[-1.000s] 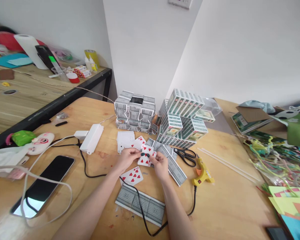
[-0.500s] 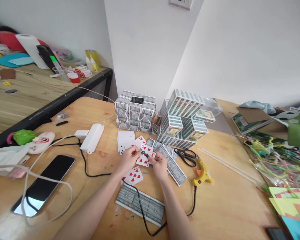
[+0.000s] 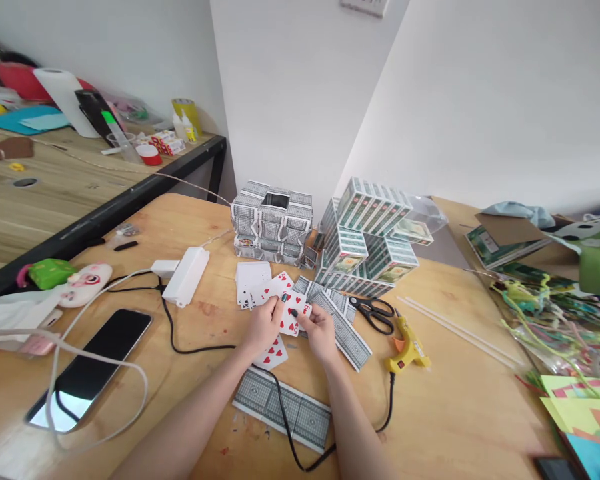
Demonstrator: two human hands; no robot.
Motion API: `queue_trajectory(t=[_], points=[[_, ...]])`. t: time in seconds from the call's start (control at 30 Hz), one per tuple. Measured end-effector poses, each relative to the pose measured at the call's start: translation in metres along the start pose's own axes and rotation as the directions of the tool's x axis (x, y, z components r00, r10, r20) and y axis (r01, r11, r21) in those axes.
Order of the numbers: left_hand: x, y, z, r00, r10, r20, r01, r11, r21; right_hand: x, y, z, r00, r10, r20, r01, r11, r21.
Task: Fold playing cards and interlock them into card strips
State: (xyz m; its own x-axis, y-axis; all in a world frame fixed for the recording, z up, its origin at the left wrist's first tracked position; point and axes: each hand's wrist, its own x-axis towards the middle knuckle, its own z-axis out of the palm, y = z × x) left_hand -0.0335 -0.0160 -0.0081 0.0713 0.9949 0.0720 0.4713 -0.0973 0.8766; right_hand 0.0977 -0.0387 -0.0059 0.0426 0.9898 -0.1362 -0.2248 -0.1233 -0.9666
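Observation:
My left hand and my right hand are both closed on a five of hearts playing card, pinching it from its two sides with the thumbs on its face. Another red-marked corner peeks out by my right fingers. Under and behind my left hand lie a red-suited card and a stack of white-faced cards. A hearts card sits partly hidden below my left wrist. Strips of joined card backs lie to the right, and another strip lies between my forearms.
Behind stand a hollow card-built structure and stacked card boxes. Scissors and a yellow glue gun lie right; its black cord crosses the near strip. Left are a white power strip and a phone.
My left hand has shifted slightly left and down along the card, its thumb now nearer the upper left corner. My right hand keeps its pinch at the right edge.

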Motion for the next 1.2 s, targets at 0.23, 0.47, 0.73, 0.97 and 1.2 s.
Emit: queue_trajectory(t=[0.23,0.47,0.73,0.97,1.2], points=[[0.0,0.002,-0.003,0.994,0.107,0.032,-0.108,0.994,0.03,-0.001,0.0,-0.002,1.0,0.015,0.015,-0.015,1.0,0.019],[-0.004,0.004,-0.002,0.991,0.131,-0.019,-0.131,0.991,0.014,0.001,0.0,-0.002,1.0,0.021,0.012,-0.021,0.999,0.033],[-0.005,0.002,-0.002,0.987,0.157,-0.028,-0.156,0.987,0.031,0.002,0.002,-0.002,0.999,0.003,0.044,-0.006,0.997,0.081],[-0.002,0.003,-0.002,0.989,0.139,-0.043,-0.14,0.99,-0.031,0.003,0.005,-0.001,1.0,0.008,-0.002,-0.008,0.996,0.084],[-0.001,-0.008,-0.005,0.999,0.004,0.045,0.005,0.981,-0.194,0.008,0.011,-0.005,0.984,-0.031,-0.173,0.039,0.998,0.045]])
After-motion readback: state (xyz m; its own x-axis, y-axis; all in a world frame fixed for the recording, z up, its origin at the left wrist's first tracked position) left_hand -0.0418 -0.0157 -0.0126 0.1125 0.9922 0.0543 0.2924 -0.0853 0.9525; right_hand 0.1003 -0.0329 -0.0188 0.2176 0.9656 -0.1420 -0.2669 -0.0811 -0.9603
